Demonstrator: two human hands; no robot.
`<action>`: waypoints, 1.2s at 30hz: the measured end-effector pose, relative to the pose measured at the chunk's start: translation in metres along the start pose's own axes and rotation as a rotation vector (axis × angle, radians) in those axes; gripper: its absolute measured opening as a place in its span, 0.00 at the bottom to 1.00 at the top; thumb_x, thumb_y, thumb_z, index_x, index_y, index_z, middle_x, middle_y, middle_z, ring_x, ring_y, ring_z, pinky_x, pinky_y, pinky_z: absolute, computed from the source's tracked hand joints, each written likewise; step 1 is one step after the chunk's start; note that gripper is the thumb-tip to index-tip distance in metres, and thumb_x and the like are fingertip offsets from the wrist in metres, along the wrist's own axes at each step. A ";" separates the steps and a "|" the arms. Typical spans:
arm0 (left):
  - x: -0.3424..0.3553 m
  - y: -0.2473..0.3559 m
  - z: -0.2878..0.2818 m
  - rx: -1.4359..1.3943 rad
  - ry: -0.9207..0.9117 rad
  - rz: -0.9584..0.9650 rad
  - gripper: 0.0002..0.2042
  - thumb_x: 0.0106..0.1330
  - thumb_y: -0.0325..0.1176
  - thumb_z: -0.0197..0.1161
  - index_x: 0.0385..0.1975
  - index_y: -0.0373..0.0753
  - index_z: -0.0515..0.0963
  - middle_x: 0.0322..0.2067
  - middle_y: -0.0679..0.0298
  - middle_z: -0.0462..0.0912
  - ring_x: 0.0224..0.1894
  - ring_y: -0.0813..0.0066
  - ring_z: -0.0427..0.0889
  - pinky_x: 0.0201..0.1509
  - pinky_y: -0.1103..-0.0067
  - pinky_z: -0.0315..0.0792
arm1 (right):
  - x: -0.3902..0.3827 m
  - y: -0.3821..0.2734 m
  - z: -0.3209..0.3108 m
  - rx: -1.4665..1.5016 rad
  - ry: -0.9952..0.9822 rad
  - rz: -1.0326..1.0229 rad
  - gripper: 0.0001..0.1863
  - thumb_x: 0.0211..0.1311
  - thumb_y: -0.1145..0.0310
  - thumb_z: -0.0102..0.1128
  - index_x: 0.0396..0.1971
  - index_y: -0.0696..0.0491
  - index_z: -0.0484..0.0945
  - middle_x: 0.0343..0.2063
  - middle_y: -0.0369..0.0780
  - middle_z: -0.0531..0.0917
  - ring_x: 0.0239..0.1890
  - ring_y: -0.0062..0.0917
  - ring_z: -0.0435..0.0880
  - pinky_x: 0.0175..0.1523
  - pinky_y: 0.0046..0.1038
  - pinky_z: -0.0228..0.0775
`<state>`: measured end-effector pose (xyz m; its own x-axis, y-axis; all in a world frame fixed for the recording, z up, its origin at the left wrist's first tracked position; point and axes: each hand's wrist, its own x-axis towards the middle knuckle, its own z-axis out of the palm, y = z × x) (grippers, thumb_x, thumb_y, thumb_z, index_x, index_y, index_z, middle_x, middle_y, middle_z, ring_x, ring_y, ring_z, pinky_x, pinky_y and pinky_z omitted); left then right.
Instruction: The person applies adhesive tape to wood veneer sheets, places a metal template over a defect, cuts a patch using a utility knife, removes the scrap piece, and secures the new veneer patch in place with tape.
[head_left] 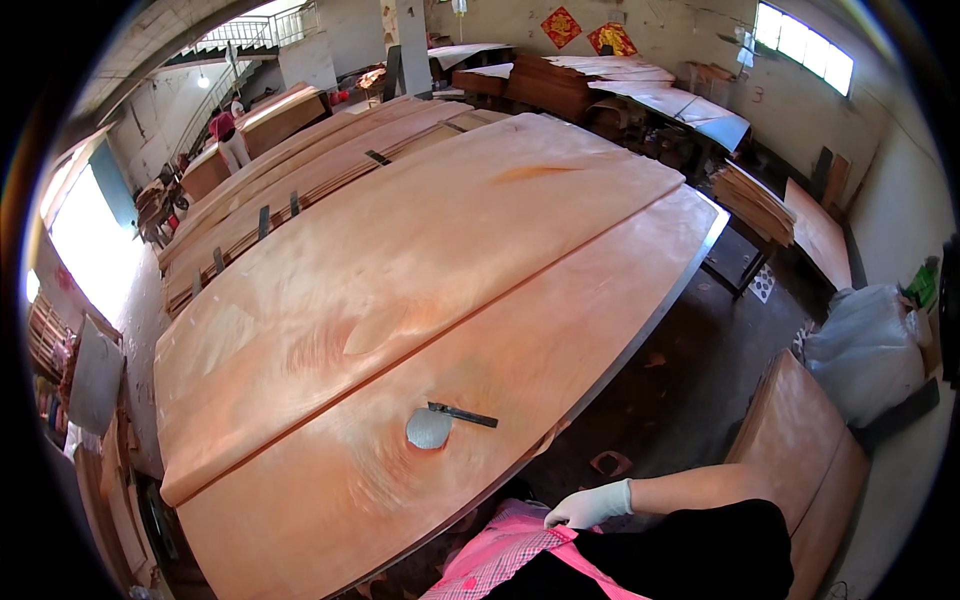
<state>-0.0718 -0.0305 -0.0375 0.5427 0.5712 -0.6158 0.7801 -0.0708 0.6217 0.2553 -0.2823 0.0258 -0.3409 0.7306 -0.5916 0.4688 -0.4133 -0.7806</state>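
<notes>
My right hand (590, 505), in a white glove, sits low in the view with its fingers curled onto the edge of a pink checked cloth (500, 560) at my front. Its bare forearm comes in from the right, above a black garment (690, 560). My left hand is out of view. Ahead lies a large veneer sheet (400, 480) on the long table, with a second sheet (420, 250) overlapping it beyond. A grey rounded flat piece (428, 428) with a dark straight bar (465, 414) rests on the near sheet, a short way up and left of my hand.
Stacks of veneer (755, 205) stand to the right, with a low stack (800, 440) by my right side. White sacks (865, 350) lie against the right wall. More long veneer stacks (300, 170) fill the left. A person in a red top (228, 135) stands far back left.
</notes>
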 end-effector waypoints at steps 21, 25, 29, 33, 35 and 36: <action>0.031 0.044 -0.007 0.045 -0.067 0.015 0.12 0.62 0.39 0.62 0.39 0.41 0.84 0.38 0.56 0.85 0.43 0.59 0.83 0.52 0.67 0.73 | 0.021 0.030 -0.005 -0.070 0.133 0.000 0.24 0.61 0.63 0.58 0.55 0.59 0.74 0.40 0.46 0.84 0.39 0.30 0.83 0.43 0.30 0.75; 0.027 0.037 -0.014 0.038 -0.056 -0.007 0.12 0.63 0.39 0.62 0.40 0.41 0.84 0.39 0.56 0.85 0.43 0.59 0.83 0.52 0.67 0.73 | 0.017 0.024 0.001 0.051 0.349 -0.105 0.21 0.62 0.64 0.57 0.52 0.60 0.76 0.44 0.51 0.83 0.44 0.42 0.83 0.48 0.35 0.74; 0.025 0.033 -0.016 0.031 -0.055 -0.022 0.12 0.63 0.39 0.61 0.40 0.41 0.84 0.39 0.56 0.85 0.43 0.59 0.83 0.52 0.67 0.73 | 0.002 -0.004 -0.005 0.104 0.361 -0.206 0.18 0.64 0.62 0.56 0.47 0.58 0.80 0.44 0.52 0.83 0.48 0.46 0.82 0.51 0.40 0.73; 0.024 0.033 -0.015 0.026 -0.059 -0.027 0.12 0.63 0.40 0.61 0.40 0.41 0.84 0.39 0.56 0.85 0.44 0.59 0.83 0.52 0.67 0.73 | 0.004 -0.002 -0.008 0.027 0.290 -0.236 0.16 0.63 0.62 0.57 0.43 0.58 0.81 0.41 0.52 0.84 0.47 0.45 0.82 0.50 0.39 0.73; 0.024 0.032 -0.016 0.025 -0.059 -0.029 0.12 0.63 0.40 0.61 0.40 0.41 0.84 0.39 0.56 0.85 0.44 0.59 0.83 0.52 0.66 0.73 | 0.009 0.006 -0.004 0.066 0.399 -0.245 0.15 0.62 0.62 0.58 0.42 0.57 0.81 0.40 0.51 0.84 0.46 0.46 0.82 0.48 0.38 0.74; 0.024 0.032 -0.015 0.023 -0.058 -0.029 0.12 0.63 0.40 0.61 0.40 0.41 0.84 0.39 0.56 0.85 0.44 0.58 0.83 0.52 0.66 0.73 | 0.011 0.011 -0.002 0.102 0.459 -0.250 0.15 0.62 0.63 0.58 0.41 0.57 0.82 0.39 0.51 0.84 0.45 0.46 0.82 0.47 0.38 0.74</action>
<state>-0.0382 -0.0066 -0.0248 0.5366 0.5252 -0.6605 0.8021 -0.0744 0.5925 0.2588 -0.2775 0.0106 -0.0297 0.9668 -0.2539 0.3292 -0.2304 -0.9157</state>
